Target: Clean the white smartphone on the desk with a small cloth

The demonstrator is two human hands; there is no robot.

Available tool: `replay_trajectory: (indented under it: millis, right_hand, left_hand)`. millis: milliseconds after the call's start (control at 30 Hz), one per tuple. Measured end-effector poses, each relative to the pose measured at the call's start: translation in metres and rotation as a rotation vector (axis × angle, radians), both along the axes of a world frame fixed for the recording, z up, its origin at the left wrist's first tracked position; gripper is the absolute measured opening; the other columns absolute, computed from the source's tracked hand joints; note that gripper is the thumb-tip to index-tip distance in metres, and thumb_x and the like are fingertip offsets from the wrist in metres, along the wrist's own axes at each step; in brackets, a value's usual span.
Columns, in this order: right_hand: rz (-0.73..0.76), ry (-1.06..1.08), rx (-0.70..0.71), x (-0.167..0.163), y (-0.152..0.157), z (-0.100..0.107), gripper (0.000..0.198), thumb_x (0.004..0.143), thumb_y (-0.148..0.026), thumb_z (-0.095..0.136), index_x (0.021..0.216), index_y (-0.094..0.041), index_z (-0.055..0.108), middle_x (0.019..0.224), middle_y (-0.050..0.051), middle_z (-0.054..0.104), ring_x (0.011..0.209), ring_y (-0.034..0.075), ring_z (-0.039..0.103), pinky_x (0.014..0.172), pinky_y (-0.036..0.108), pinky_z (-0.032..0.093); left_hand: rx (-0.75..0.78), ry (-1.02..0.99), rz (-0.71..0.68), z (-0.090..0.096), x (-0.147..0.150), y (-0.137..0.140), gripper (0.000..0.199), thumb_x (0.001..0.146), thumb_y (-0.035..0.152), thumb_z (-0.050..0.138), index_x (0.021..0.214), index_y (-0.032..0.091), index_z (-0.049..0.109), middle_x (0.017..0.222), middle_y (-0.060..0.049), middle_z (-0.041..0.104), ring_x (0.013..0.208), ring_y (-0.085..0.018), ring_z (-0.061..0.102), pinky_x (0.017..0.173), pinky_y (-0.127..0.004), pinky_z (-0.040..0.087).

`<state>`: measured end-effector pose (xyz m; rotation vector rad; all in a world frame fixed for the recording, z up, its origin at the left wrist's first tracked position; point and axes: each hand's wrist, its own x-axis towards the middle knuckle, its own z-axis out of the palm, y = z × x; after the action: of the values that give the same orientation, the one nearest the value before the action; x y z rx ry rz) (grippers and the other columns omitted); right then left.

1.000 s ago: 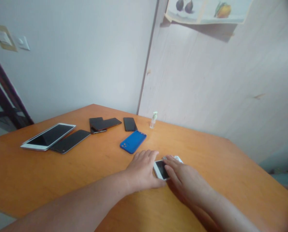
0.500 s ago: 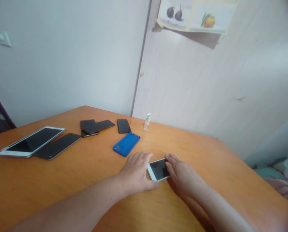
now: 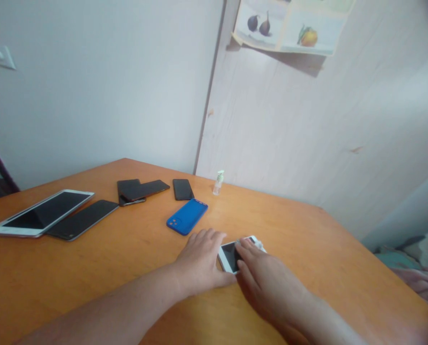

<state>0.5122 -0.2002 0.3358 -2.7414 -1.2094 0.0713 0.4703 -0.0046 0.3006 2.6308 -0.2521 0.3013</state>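
Observation:
A white-framed smartphone (image 3: 228, 257) with a dark screen lies face up on the wooden table. My left hand (image 3: 201, 261) grips its left end, thumb on the near edge and fingers at the far edge. Across the screen rests my right hand (image 3: 262, 270), its fingers pressed together and pointing left. A small whitish, crumpled-looking bit (image 3: 260, 244) shows past its fingers at the phone's right end; what it is I cannot make out. Beyond my left hand lies a blue phone case (image 3: 188, 217), with its camera cut-outs toward the left.
A small clear pump bottle (image 3: 218, 183) stands toward the back. Left of it lie a black phone (image 3: 182, 189) and two overlapping dark phones (image 3: 145, 189). Farther left, a white tablet (image 3: 43, 211) rests beside a large black phone (image 3: 86, 219). The wooden table (image 3: 156, 254) meets the wall behind.
My right hand has slid left over the screen, uncovering the phone's right end and the whitish bit there. My left hand keeps its grip. The view has shifted slightly.

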Motion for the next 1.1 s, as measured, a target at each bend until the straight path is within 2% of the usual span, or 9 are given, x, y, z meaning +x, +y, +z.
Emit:
replay_trajectory:
  millis: [100,233,300,433,500,667,867,1000,1100]
  right_hand:
    - [0.060,0.030,0.016,-0.007,0.002,0.007,0.041,0.099,-0.026,0.037,0.133,-0.014,0.057,0.144,0.014,0.053,0.135,0.025,0.048,0.112,0.038,0.038]
    - [-0.120,0.009,-0.093,0.005,-0.004,0.008,0.045,0.099,-0.023,0.033,0.131,-0.003,0.058,0.141,0.025,0.053,0.132,0.031,0.051,0.109,0.045,0.042]
    - [-0.145,0.005,-0.113,0.003,-0.004,0.007,0.046,0.098,-0.024,0.035,0.132,0.000,0.056,0.144,0.028,0.049,0.134,0.034,0.048,0.110,0.047,0.041]
    - [0.022,0.034,-0.046,-0.016,0.001,0.010,0.049,0.096,-0.026,0.040,0.139,-0.005,0.051,0.148,0.022,0.046,0.137,0.031,0.045,0.113,0.044,0.038]
    - [0.040,0.049,-0.050,-0.016,0.000,0.013,0.048,0.097,-0.025,0.039,0.139,-0.006,0.051,0.147,0.021,0.048,0.136,0.030,0.046,0.112,0.044,0.040]
    - [-0.167,0.022,-0.123,0.002,-0.008,0.010,0.046,0.097,-0.022,0.035,0.134,-0.001,0.054,0.143,0.027,0.050,0.130,0.034,0.053,0.106,0.047,0.045]
    - [0.034,-0.025,-0.080,-0.019,-0.001,0.009,0.050,0.097,-0.027,0.037,0.139,-0.002,0.051,0.145,0.023,0.049,0.136,0.032,0.046,0.111,0.043,0.040]
    - [-0.117,-0.004,-0.124,-0.005,-0.007,0.011,0.044,0.096,-0.024,0.039,0.133,-0.007,0.057,0.140,0.022,0.055,0.126,0.031,0.057,0.103,0.041,0.047]
    - [-0.180,-0.023,-0.173,0.000,-0.009,0.010,0.047,0.096,-0.023,0.039,0.137,-0.003,0.053,0.143,0.025,0.051,0.129,0.034,0.054,0.104,0.045,0.046]
  left_hand:
    - [0.010,0.009,-0.008,0.001,-0.001,0.001,0.063,0.068,0.059,0.072,0.117,0.022,0.059,0.110,-0.009,0.060,0.107,-0.031,0.055,0.092,-0.042,0.045]
    - [0.027,0.029,-0.016,0.004,-0.001,0.001,0.056,0.064,0.061,0.075,0.105,0.024,0.065,0.104,-0.007,0.058,0.103,-0.030,0.055,0.088,-0.040,0.046]
    - [0.030,0.029,-0.013,0.004,-0.001,0.001,0.055,0.065,0.061,0.075,0.104,0.024,0.065,0.103,-0.007,0.058,0.103,-0.030,0.055,0.087,-0.040,0.046]
    - [0.023,0.018,-0.008,0.004,-0.001,0.001,0.058,0.067,0.064,0.073,0.108,0.024,0.065,0.103,-0.008,0.059,0.104,-0.031,0.055,0.089,-0.041,0.045]
    - [0.019,0.011,-0.014,0.004,-0.001,0.001,0.059,0.067,0.065,0.072,0.109,0.024,0.065,0.103,-0.008,0.059,0.104,-0.031,0.054,0.089,-0.041,0.045]
    - [0.022,0.020,-0.018,0.006,-0.002,0.002,0.058,0.065,0.061,0.076,0.109,0.025,0.065,0.102,-0.007,0.058,0.104,-0.030,0.054,0.090,-0.041,0.045]
    - [0.017,0.016,-0.036,0.008,-0.002,0.002,0.060,0.070,0.070,0.068,0.108,0.024,0.065,0.101,-0.007,0.059,0.102,-0.030,0.055,0.088,-0.040,0.045]
    - [0.030,0.037,-0.037,0.009,-0.002,0.002,0.055,0.068,0.060,0.074,0.109,0.024,0.065,0.101,-0.007,0.058,0.102,-0.029,0.055,0.086,-0.038,0.045]
    - [0.026,0.033,-0.040,0.007,-0.001,0.003,0.056,0.067,0.057,0.076,0.112,0.025,0.064,0.103,-0.006,0.059,0.102,-0.029,0.055,0.087,-0.038,0.045]
